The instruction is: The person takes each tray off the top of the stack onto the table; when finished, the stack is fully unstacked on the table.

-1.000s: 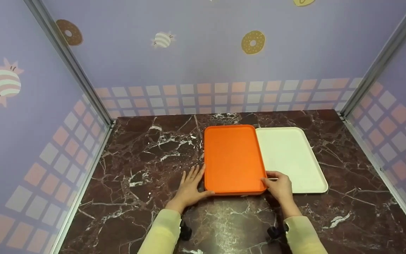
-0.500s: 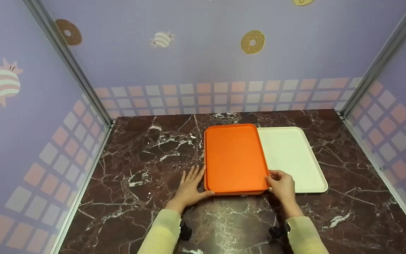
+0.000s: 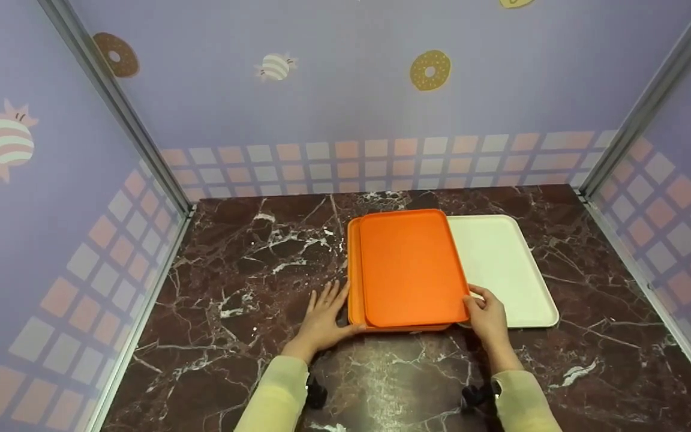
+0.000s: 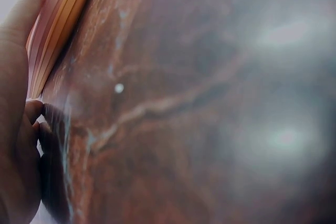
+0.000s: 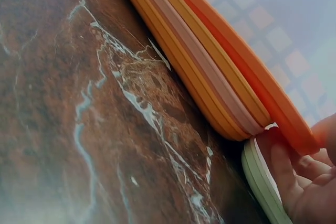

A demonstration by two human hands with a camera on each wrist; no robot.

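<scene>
An orange tray (image 3: 414,270) lies on top of a stack of trays (image 3: 355,270), shifted to the right so the stack's left strip shows. My right hand (image 3: 489,315) pinches the near right corner of the orange tray, thumb above and fingers beneath. In the right wrist view that tray (image 5: 252,61) is tilted up from the stack (image 5: 194,66), whose edges are orange and pinkish. With fingers spread straight, my left hand (image 3: 321,324) rests against the stack's near left corner. White trays (image 3: 492,270) lie to the right, partly covered by the orange tray.
A dark red marbled tabletop (image 3: 243,270) with white veins carries the trays. Purple walls (image 3: 345,108) with printed sweets and checks stand behind and on both sides, joined by metal posts (image 3: 111,108).
The right hand has drawn the top orange tray to the right, uncovering the left strip of the stack and covering more of the white tray. The left hand has stayed in place.
</scene>
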